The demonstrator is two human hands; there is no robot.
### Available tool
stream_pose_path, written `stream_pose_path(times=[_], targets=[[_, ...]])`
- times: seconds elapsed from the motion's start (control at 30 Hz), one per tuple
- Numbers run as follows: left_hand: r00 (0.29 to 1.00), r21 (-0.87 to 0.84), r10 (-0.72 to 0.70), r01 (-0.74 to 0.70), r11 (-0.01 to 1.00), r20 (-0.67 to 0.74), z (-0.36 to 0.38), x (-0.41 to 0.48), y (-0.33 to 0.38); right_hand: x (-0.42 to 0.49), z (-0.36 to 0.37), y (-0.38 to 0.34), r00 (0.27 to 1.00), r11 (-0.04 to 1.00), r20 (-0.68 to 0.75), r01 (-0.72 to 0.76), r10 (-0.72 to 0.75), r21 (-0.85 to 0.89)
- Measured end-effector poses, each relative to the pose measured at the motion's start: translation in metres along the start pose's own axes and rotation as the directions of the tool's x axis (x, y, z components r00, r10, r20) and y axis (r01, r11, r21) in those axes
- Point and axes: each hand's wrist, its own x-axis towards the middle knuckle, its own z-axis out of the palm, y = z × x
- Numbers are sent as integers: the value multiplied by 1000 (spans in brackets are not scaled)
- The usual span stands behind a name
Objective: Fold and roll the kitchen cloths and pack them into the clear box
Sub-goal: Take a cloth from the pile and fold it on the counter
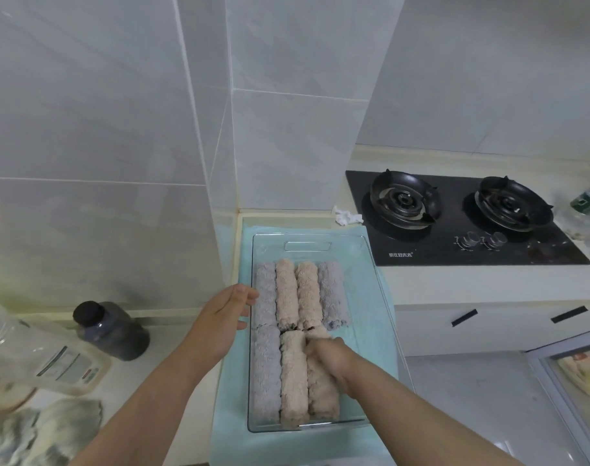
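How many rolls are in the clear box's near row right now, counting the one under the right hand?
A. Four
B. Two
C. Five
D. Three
D: the near row of the clear box shows a grey roll, a beige roll and a second beige roll, which the right hand grips.

A black hob (455,223) sits right, a dark jar (113,331) left, crumpled tissue (348,218) beside the hob.
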Motion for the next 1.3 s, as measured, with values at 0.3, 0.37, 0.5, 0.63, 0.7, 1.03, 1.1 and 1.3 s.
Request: stream_pose_path(times=[0.3,0.37,0.5,0.63,0.7,1.03,1.1,1.3], targets=[[955,-56,126,-146,988,-268,-30,-15,36,-67,-62,-82,816,772,67,566,-574,-290],[927,-65,159,-192,979,-339,-31,-26,58,-86,-73,-98,701,686,61,710,-711,-159],[839,-9,236,-275,961,-491,-18,-66,89,-113,-87,-104,432,424,120,902,-894,-86],[724,48,250,-288,956,-642,7,-122,97,-131,-99,-92,280,269,278,960,-919,-76],[668,68,232,-262,963,-707,23,-156,97,-139,-102,-83,239,246,365,969,-900,-27],[316,57,64,-31,998,-947,90,-370,83,-218,-45,-9,-12,195,707,958,-707,211],[205,41,42,-11,999,-978,105,-418,82,-245,-24,14,-79,183,766,951,-638,250],[-130,-6,-6,4,1000,-992,165,-551,73,-324,14,101,-268,122,879,933,-395,339]])
